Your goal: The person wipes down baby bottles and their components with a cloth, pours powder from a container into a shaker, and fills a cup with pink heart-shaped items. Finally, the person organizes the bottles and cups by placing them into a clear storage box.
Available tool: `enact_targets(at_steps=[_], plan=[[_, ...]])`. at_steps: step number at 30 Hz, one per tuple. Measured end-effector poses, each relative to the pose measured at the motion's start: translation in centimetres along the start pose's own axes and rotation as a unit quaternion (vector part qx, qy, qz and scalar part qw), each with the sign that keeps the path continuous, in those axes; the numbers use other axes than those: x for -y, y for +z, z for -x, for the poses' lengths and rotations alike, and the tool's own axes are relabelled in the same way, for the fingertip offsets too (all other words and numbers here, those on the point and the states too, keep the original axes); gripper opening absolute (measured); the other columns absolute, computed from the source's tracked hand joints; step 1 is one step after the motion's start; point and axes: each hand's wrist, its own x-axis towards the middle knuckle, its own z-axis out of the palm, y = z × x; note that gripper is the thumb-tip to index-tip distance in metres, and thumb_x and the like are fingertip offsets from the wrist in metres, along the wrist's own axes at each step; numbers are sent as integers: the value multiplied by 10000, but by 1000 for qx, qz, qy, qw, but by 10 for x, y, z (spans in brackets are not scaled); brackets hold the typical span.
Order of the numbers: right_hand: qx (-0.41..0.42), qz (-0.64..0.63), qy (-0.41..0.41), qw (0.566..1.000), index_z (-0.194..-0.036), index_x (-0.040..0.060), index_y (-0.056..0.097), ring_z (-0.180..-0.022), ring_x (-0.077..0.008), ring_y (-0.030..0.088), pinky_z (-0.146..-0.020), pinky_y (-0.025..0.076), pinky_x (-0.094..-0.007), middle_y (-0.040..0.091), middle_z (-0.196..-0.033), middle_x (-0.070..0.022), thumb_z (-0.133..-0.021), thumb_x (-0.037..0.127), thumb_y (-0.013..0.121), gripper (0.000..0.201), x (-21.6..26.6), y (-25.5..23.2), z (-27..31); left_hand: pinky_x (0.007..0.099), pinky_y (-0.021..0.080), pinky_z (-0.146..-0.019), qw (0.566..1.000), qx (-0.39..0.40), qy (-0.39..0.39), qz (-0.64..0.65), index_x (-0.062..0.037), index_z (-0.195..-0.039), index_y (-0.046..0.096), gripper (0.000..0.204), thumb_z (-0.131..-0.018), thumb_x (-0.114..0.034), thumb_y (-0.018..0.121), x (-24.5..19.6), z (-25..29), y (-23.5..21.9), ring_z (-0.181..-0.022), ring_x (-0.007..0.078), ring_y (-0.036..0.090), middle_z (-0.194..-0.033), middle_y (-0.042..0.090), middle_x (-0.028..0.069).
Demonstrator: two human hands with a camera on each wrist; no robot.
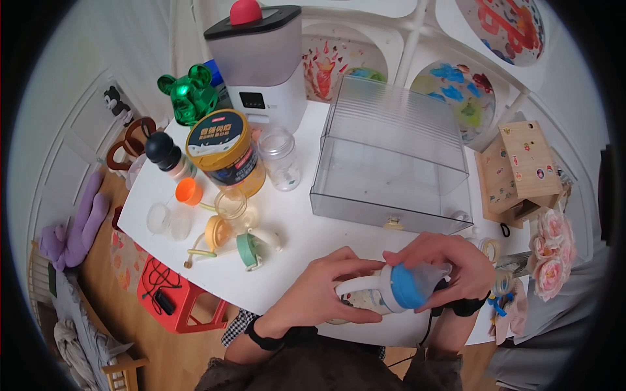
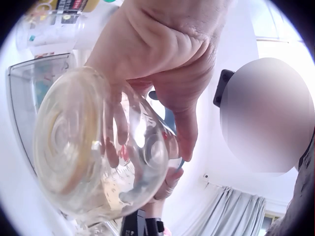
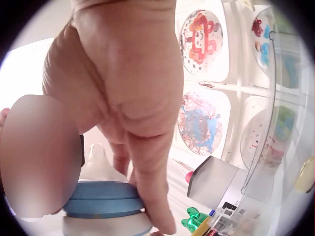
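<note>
One clear feeding bottle (image 1: 391,293) with a white handle, a blue collar (image 1: 409,287) and a translucent teat (image 1: 437,275) is held over the near edge of the white worktop (image 1: 297,228), right of centre, lying over with its teat toward the right. The fingers of the left hand (image 1: 326,287) are curled round its body, thumb on the near side. The fingers of the right hand (image 1: 460,264) arch over the teat, spaced about as wide as the blue collar, and grip it from the near and far sides. Both forearms reach in from the near side, a black strap (image 1: 264,339) round the left wrist.

Far of the hands sits a transparent grey plastic box (image 1: 391,163); to the left lie a green ring-shaped cap (image 1: 248,250) and, farther, a gold tub with a dark lid (image 1: 231,163).

The left hand covers much of the bottle's body, the right wrist view cuts the bottle off below, and blurred ovals mask part of both wrist views.
</note>
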Motion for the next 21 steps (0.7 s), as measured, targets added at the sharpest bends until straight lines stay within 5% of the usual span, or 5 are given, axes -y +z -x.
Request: enact_targets(at_steps=[7,11,14,18,21], plan=[[-175,268,85,944,-1212,88,653,-989,-207,693,-805,541,-305,697,-1159,-77,-653,236,961,655,22,13,-6,330,556,-870,945,-230,50,-229,-123,-1299,693,723,-621,-109,942,-20,-3,26,-1012,204,649,-1073,603,79],[-256,295,144,909,-1145,57,659,-892,-205,712,-763,551,-290,727,-1025,-67,-668,322,949,618,24,26,-18,343,561,-826,820,-333,185,-427,-139,-1335,661,733,-647,-143,915,-2,-12,28,-1022,255,661,-1106,598,84],[-367,207,248,872,-1047,19,642,-770,-207,722,-676,556,-282,739,-885,-66,-698,389,927,583,21,39,-28,347,569,-831,789,-384,199,-436,-138,-1339,662,759,-624,-129,917,-3,-18,23,-1026,268,667,-1123,602,87],[-294,329,169,881,-1093,17,655,-906,-220,724,-779,561,-313,744,-994,-91,-666,398,942,640,21,21,-15,362,560,-909,891,-315,126,-303,-112,-1275,701,714,-604,-86,946,-20,-11,11,-1078,256,656,-1116,626,92],[-265,255,-13,930,-1153,14,667,-1077,-249,688,-919,530,-352,725,-1141,-115,-683,364,924,641,15,15,-17,333,532,-938,978,-152,72,-124,-60,-1287,679,730,-609,-74,948,-27,-6,-2,-1083,203,659,-1143,673,91]])
